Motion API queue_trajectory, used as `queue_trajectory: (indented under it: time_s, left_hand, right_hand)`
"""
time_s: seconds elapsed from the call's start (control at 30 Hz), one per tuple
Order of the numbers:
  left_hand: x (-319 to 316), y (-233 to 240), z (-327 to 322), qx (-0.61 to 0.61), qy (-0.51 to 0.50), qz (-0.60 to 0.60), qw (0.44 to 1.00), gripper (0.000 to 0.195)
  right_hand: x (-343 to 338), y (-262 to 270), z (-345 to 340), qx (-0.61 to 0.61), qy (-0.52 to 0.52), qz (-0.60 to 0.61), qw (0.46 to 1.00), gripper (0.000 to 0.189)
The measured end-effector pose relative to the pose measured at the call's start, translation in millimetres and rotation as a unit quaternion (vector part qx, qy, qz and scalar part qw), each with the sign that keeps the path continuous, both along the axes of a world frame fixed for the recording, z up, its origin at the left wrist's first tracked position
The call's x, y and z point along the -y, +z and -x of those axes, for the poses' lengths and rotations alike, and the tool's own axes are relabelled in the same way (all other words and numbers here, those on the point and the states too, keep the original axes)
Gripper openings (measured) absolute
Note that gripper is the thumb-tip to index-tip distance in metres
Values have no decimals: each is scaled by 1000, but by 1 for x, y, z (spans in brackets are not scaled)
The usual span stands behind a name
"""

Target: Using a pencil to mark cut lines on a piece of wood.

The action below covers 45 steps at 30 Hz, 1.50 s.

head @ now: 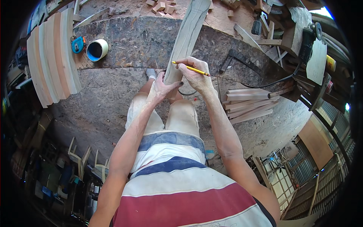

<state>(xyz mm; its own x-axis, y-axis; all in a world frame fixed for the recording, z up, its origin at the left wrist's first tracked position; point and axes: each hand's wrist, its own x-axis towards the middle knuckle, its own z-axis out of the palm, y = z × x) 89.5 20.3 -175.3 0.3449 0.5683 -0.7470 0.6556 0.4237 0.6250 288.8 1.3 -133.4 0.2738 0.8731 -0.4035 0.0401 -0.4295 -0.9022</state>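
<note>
A long wooden plank (188, 34) with dark lines along its face slants away from me, its near end in front of my knees. My left hand (163, 89) grips that near end, with the thumb across the face and the fingers at the left edge. In my right hand (195, 72) is a yellow pencil (195, 70), held between thumb and fingers over the plank's right side. The pencil's tip points left, close to the plank's left edge. Whether the tip touches the wood I cannot tell.
Curved wooden pieces (52, 56) stand together at left, near a blue tape measure (78, 44) and a white cup (97, 50). Wood strips (249, 103) and a dark angled frame (241, 62) lie at right. Wood blocks (163, 8) are scattered beyond. A black cable (266, 85) runs at right.
</note>
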Motion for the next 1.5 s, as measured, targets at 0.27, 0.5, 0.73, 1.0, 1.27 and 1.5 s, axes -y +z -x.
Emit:
queue_trajectory:
  time_s: [0.27,0.5,0.73,1.0,1.27,1.5]
  left_hand:
    - [23,2,47,94,72,244,963,68]
    - [31,-3,48,113,88,250,958,58]
    - [30,-4,46,112,94,262,954,56]
    - [7,27,52,1,-117,178,977,76]
    - [-40,76,102,-77,-251,-55,963,66]
    - [-83,42,93,-61,-291,-118,947,59]
  right_hand:
    - [11,5,6,6,3,27,1000,24]
    - [21,3,14,26,14,31,999,23]
    - [28,15,16,28,50,44,997,22]
    - [100,29,1,-216,-326,83,916,26]
    - [376,-54,33,-67,-270,304,911,22]
    - [490,-46,111,-98,-399,455,790,20]
